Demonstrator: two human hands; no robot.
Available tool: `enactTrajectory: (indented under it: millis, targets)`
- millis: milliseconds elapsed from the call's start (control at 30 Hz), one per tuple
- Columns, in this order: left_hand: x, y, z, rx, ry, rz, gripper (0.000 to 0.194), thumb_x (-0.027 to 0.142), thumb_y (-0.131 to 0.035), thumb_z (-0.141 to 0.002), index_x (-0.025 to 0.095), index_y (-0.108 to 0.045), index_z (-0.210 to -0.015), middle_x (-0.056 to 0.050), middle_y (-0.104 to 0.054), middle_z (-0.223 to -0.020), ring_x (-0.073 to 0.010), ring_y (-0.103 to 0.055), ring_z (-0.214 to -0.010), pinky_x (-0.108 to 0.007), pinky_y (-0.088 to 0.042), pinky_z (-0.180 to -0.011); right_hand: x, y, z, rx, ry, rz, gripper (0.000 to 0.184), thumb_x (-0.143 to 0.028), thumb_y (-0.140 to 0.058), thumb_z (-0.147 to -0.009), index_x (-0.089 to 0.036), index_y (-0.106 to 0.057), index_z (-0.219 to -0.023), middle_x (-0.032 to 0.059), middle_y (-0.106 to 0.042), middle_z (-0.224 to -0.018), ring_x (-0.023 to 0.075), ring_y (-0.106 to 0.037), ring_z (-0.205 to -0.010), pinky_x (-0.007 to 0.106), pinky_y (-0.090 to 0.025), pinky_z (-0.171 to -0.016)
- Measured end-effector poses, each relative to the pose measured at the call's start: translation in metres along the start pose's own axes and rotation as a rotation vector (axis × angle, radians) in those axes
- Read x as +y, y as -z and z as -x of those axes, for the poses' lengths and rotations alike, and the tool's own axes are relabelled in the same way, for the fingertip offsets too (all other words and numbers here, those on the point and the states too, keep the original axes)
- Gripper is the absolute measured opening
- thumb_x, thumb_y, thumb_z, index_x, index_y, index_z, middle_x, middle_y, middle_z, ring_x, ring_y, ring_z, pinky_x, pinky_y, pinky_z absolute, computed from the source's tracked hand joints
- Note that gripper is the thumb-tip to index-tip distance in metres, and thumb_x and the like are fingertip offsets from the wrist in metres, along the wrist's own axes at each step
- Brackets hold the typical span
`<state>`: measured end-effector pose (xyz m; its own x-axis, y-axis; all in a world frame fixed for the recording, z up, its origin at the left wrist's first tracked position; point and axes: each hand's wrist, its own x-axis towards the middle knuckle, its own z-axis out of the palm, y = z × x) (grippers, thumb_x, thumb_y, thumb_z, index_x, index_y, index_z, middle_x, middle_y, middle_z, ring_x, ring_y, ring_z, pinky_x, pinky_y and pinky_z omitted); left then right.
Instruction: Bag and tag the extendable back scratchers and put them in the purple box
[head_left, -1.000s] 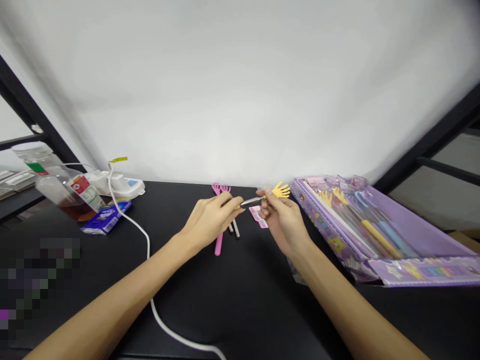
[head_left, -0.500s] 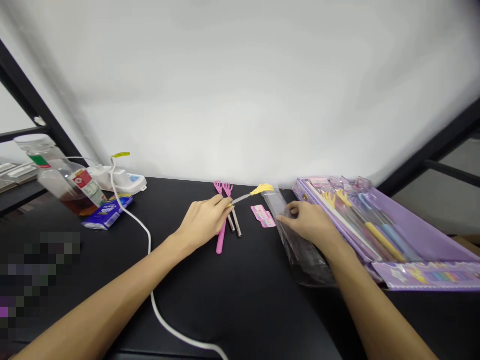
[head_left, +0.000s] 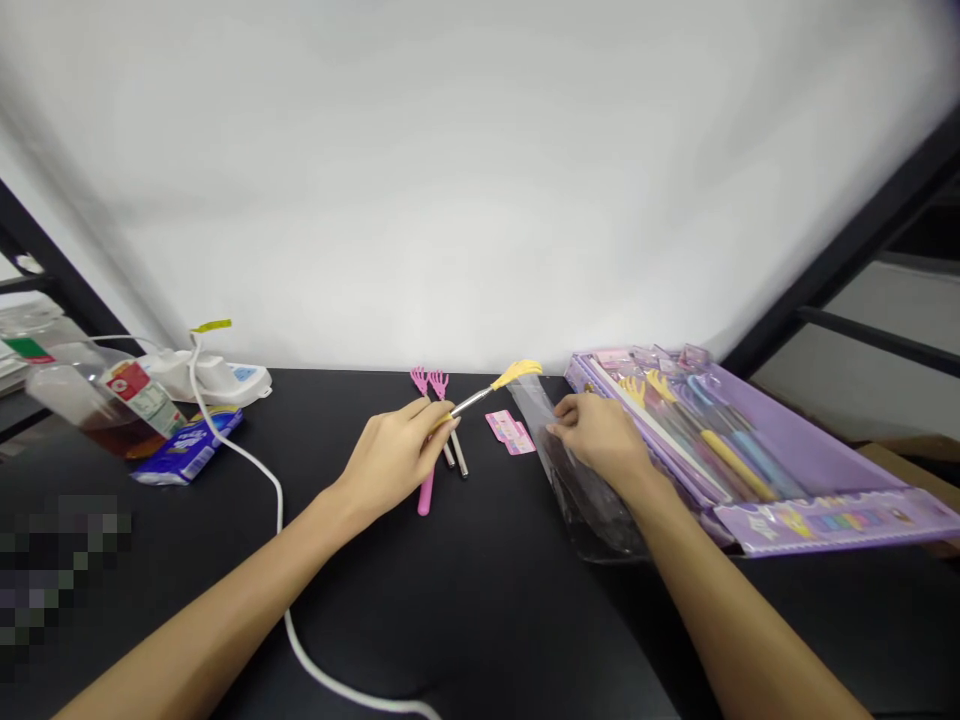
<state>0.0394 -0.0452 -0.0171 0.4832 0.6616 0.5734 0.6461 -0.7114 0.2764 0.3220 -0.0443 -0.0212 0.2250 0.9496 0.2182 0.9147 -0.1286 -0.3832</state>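
My left hand (head_left: 401,450) is closed round the handle of a yellow back scratcher (head_left: 519,372), its metal rod and claw head pointing up to the right. Beneath and beside that hand lie two pink back scratchers (head_left: 439,383) with metal rods; one pink handle shows below. At the right, my right hand (head_left: 600,435) has its fingers closed on a clear plastic bag (head_left: 559,470) that lies flat on the black table. Between the hands lies a small pink card (head_left: 510,432). The scratcher's claw is by the bag's upper end; whether they touch I cannot tell.
A purple display box (head_left: 817,450) with several wrapped back scratchers stands at the right. On the left are a bottle (head_left: 97,400) of dark liquid, a blue packet (head_left: 187,448) and a white power strip (head_left: 244,380). A white cable (head_left: 279,490) runs across the table.
The view has shifted a little, so most things sit further left. My left hand still holds the yellow back scratcher, and my right hand stays at the bag with its fingers drawn closer together.
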Motion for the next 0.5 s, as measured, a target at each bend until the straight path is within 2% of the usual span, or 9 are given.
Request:
enactTrajectory:
  millis: [100, 167, 233, 300, 367, 433, 500]
  targets:
    - [0.005, 0.0, 0.0, -0.016, 0.061, 0.144, 0.024, 0.032, -0.049, -0.101, 0.02, -0.068, -0.11, -0.002, -0.066, -0.085, -0.0149, -0.061, -0.07, -0.03, -0.049, -0.068, -0.004, 0.006, 0.001, -0.018, -0.057, 0.046, 0.008, -0.027, -0.07, -0.08, -0.022, -0.074, -0.083, 0.0074, -0.079, -0.084, 0.0305, -0.073, -0.09, 0.036, -0.047, -0.071]
    - [0.01, 0.001, -0.001, -0.062, 0.152, 0.383, 0.025, 0.037, -0.051, -0.1, 0.019, -0.069, -0.106, -0.001, -0.066, -0.078, -0.0142, -0.062, -0.065, -0.029, -0.051, -0.065, -0.008, 0.013, 0.003, 0.075, -0.068, 0.05, 0.01, -0.029, -0.068, -0.081, -0.022, -0.075, -0.083, 0.0073, -0.079, -0.084, 0.031, -0.073, -0.089, 0.037, -0.047, -0.071]
    - [0.015, 0.001, -0.002, -0.151, 0.263, 0.728, 0.028, 0.041, -0.053, -0.099, 0.018, -0.07, -0.103, -0.003, -0.069, -0.078, -0.015, -0.065, -0.067, -0.03, -0.055, -0.066, -0.015, 0.018, 0.007, 0.192, 0.008, -0.01, 0.011, -0.029, -0.065, -0.083, -0.023, -0.075, -0.085, 0.0064, -0.078, -0.083, 0.0282, -0.072, -0.084, 0.037, -0.049, -0.071]
    - [0.019, 0.001, -0.004, -0.223, 0.352, 1.04, 0.031, 0.043, -0.056, -0.097, 0.017, -0.071, -0.105, -0.008, -0.074, -0.093, -0.0186, -0.07, -0.082, -0.033, -0.059, -0.075, -0.025, 0.018, 0.014, 0.295, 0.196, -0.126, 0.013, -0.029, -0.064, -0.086, -0.023, -0.075, -0.089, 0.0049, -0.076, -0.08, 0.0235, -0.07, -0.077, 0.035, -0.05, -0.072]
    - [0.022, 0.001, -0.004, -0.241, 0.404, 1.225, 0.031, 0.042, -0.059, -0.096, 0.018, -0.073, -0.108, -0.011, -0.073, -0.11, -0.0218, -0.07, -0.096, -0.036, -0.059, -0.08, -0.038, 0.014, 0.023, 0.349, 0.432, -0.233, 0.014, -0.029, -0.062, -0.09, -0.023, -0.074, -0.092, 0.0046, -0.075, -0.081, 0.0207, -0.068, -0.074, 0.034, -0.05, -0.073]
    - [0.024, 0.0, -0.004, -0.237, 0.444, 1.335, 0.032, 0.043, -0.061, -0.095, 0.02, -0.074, -0.112, -0.012, -0.072, -0.112, -0.0222, -0.069, -0.097, -0.032, -0.059, -0.071, -0.052, 0.007, 0.033, 0.317, 0.651, -0.28, 0.015, -0.028, -0.059, -0.093, -0.024, -0.074, -0.095, 0.0057, -0.074, -0.087, 0.0206, -0.067, -0.078, 0.034, -0.051, -0.075]
    - [0.025, 0.0, -0.002, -0.241, 0.511, 1.426, 0.036, 0.045, -0.062, -0.094, 0.02, -0.073, -0.117, -0.012, -0.073, -0.104, -0.0196, -0.069, -0.084, -0.024, -0.052, -0.053, -0.063, 0.001, 0.042, 0.187, 0.831, -0.312, 0.017, -0.024, -0.057, -0.095, -0.024, -0.074, -0.098, 0.0071, -0.074, -0.095, 0.0217, -0.067, -0.088, 0.036, -0.052, -0.08]
